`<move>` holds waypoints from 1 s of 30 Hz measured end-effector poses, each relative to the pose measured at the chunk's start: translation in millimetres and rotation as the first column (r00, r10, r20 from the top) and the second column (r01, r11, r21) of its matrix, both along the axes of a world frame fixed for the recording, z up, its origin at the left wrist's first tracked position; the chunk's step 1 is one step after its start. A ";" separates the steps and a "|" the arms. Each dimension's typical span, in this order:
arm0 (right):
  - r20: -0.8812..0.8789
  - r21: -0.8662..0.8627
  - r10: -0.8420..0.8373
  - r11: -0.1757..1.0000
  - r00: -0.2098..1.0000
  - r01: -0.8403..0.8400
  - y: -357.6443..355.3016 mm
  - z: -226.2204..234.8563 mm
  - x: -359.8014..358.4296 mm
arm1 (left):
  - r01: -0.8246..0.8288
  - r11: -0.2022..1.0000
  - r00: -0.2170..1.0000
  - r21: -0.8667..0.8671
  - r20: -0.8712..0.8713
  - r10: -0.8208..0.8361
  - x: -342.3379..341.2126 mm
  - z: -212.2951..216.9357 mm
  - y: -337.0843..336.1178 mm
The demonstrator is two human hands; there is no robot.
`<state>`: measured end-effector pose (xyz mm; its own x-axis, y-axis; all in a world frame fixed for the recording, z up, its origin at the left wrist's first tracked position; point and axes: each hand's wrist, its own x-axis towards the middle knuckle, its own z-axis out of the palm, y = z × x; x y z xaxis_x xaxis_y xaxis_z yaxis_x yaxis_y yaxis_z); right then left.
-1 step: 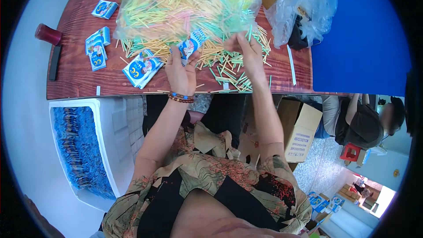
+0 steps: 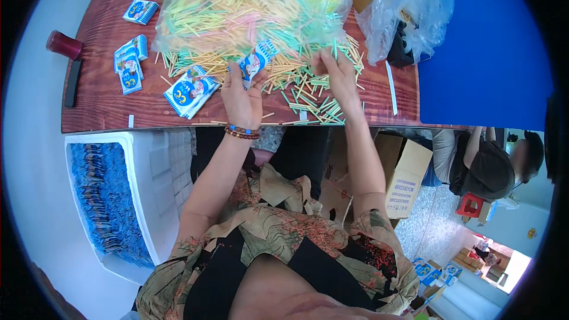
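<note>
My left hand (image 2: 242, 98) is closed on a small blue-and-white packet (image 2: 256, 62), held tilted between thumb and fingers in front of the stick pile. Over the right part of the pile, my right hand (image 2: 339, 74) has its fingers curled together. A short green stick (image 2: 335, 50) stands up at its fingertips; whether more lies inside the fingers is hidden. Loose pastel sticks (image 2: 308, 98) in yellow, green and orange spread beneath both hands. Beside my left hand rest more blue-and-white packets (image 2: 191, 92), overlapping on the table.
A big clear plastic bag (image 2: 249, 9) full of sticks fills the table's back. Other packets (image 2: 140, 12) lie at left, near a dark red cup (image 2: 64, 45). At right are a crumpled bag (image 2: 415, 0) and blue panel (image 2: 486, 47). A white foam box (image 2: 133, 172) holds many blue packets.
My right hand has shifted slightly, and its fingers are curled in more. The left hand keeps the packet in nearly the same place.
</note>
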<state>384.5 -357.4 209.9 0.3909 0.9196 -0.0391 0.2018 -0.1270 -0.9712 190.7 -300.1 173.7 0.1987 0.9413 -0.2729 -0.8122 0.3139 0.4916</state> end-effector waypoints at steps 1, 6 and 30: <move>0.369 -0.166 0.024 0.985 0.929 0.040 -6.7 9.5 0.3 | 0.005 1.000 1.000 -0.003 0.021 -0.005 -4.2 -10.7 0.0; 0.850 -0.189 0.193 0.980 0.490 -0.057 -28.5 -14.6 19.3 | 0.025 1.000 1.000 -0.007 0.002 -0.025 -10.1 -18.0 0.1; 0.606 -0.067 0.273 0.953 0.747 -0.294 -15.1 -12.9 12.5 | 0.048 0.999 0.999 0.000 -0.009 -0.048 -30.1 -19.5 -4.4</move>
